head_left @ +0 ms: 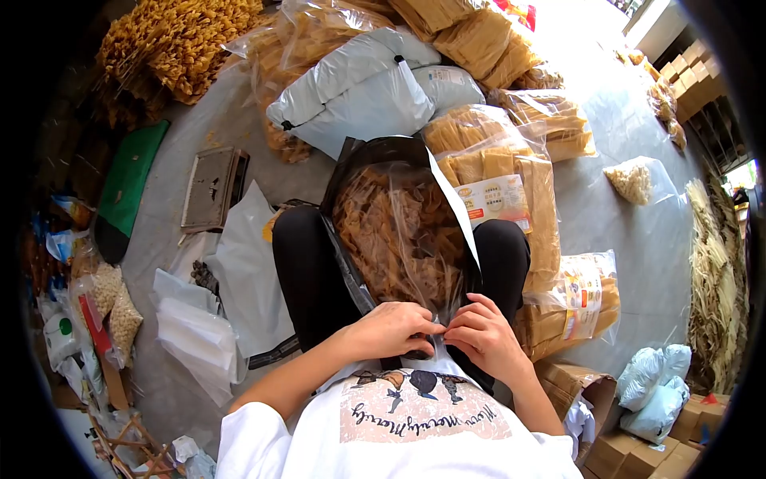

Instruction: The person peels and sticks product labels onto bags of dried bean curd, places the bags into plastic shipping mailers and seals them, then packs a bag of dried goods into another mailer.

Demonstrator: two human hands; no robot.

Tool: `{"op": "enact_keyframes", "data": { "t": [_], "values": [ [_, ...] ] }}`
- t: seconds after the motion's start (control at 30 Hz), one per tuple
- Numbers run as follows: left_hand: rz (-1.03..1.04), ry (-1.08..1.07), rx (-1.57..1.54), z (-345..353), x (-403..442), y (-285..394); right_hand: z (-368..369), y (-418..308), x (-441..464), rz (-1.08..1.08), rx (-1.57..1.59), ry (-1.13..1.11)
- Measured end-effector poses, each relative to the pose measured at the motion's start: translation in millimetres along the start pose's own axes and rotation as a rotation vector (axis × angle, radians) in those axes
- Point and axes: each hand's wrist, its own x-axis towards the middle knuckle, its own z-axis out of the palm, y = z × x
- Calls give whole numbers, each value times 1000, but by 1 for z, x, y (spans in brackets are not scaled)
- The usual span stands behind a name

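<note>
Between the knees stands an open black-and-white mailer bag (343,263), with a clear plastic bag (399,239) of brown dried pieces inside it. My left hand (392,329) is closed at the near end of the clear bag, its fingertips pinching the plastic. Right beside it, my right hand (480,329) also pinches the plastic, and the fingertips of both hands nearly meet. The exact edge between the fingers is too small to make out.
Grey filled mailers (359,88) lie beyond the bag. Packs of yellow sheets (511,168) are at its right. Flat white bags (195,343) and a metal scale (209,191) lie left. A cardboard box (570,383) stands lower right.
</note>
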Motion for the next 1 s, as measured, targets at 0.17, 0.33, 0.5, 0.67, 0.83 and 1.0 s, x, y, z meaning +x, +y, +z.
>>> {"op": "enact_keyframes", "data": {
  "t": [0.17,0.33,0.5,0.67,0.83,1.0],
  "values": [
    [-112,-107,174,16,2,-3,0,-8,-7,-13,-62,-13],
    [-118,-148,347,17,6,0,18,6,-17,-26,-368,-91],
    [44,-59,295,15,7,-12,35,11,-17,-22,-320,39],
    [-179,91,-366,-16,0,-4,41,8,-17,-7,-184,126],
    [-336,134,-540,-6,2,-9,52,11,-20,-65,-111,306],
    [-426,104,-709,-1,4,-22,49,3,-18,-107,-135,402]
  ]
}}
